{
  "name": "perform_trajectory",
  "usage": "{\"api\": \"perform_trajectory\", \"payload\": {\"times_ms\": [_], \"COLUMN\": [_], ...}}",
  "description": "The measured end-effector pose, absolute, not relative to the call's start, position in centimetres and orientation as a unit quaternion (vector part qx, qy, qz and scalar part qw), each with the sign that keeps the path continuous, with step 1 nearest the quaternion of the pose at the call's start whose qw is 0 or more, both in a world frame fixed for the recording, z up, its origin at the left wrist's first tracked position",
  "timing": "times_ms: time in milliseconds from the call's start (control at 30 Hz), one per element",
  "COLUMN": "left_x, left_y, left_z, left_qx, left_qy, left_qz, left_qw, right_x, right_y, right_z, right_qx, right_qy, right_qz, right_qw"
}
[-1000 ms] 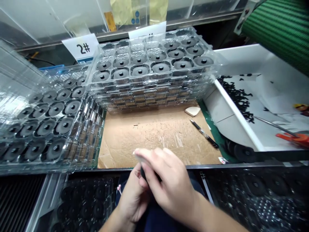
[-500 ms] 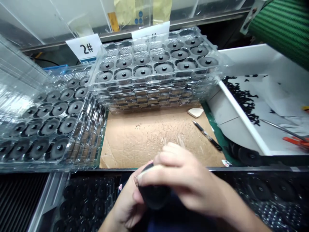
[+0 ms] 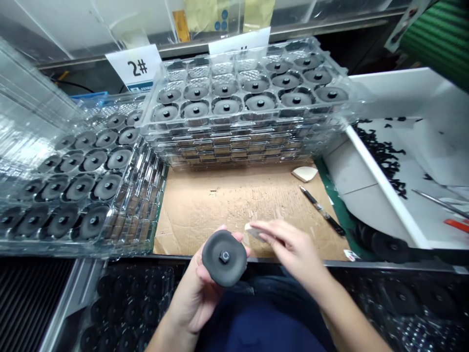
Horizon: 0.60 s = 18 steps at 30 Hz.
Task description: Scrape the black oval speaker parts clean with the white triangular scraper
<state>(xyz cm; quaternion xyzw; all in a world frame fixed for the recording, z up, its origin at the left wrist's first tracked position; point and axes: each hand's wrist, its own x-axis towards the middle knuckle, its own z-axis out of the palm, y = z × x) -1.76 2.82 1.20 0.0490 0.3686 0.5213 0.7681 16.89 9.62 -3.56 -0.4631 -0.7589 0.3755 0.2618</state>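
Note:
My left hand (image 3: 200,293) grips a round black disc (image 3: 224,257) with a small hub in its middle, face up, just below the cardboard sheet (image 3: 234,205). My right hand (image 3: 293,249) sits right of the disc, its fingers pinched on a small white piece (image 3: 253,231) near the disc's edge. Straight ahead stands a stack of clear trays (image 3: 249,102) filled with the same black discs. A second stack of clear trays (image 3: 76,186) stands at the left.
A pen (image 3: 322,211) and a white wedge (image 3: 305,173) lie on the cardboard's right side. A white bin (image 3: 384,186) at the right holds small black parts and a red-handled tool (image 3: 456,224). More trays of discs (image 3: 124,308) sit under the bench edge. A "2#" label (image 3: 135,67) stands behind.
My right hand has slid off the disc to the right, uncovering it. The left hand has turned the disc face up toward me.

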Motion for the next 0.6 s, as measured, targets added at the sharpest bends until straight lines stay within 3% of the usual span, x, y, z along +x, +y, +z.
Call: {"api": "perform_trajectory", "payload": {"times_ms": [167,267,367,467,600], "left_x": [-1.8,-1.4,-0.9,-0.2,0.7], "left_y": [3.0,2.9,2.7,2.7,3.0], "left_z": [0.6,0.5,0.6,0.9,1.3], "left_qx": [0.041,0.051,0.074,0.118,0.144], "left_qy": [0.333,0.317,0.324,0.359,0.391], "left_qz": [0.520,0.519,0.510,0.501,0.513], "left_qw": [0.785,0.792,0.793,0.779,0.750], "right_x": [16.6,16.5,15.7,14.7,14.2], "right_y": [7.8,8.0,8.4,8.6,8.3], "right_z": [-6.1,-2.1,2.8,5.1,4.9], "right_qx": [-0.477,-0.503,-0.363,-0.265,-0.378], "right_qy": [-0.736,-0.704,-0.770,-0.844,-0.842], "right_qz": [0.385,0.342,0.271,0.277,0.252], "right_qw": [0.285,0.366,0.448,0.376,0.290]}}
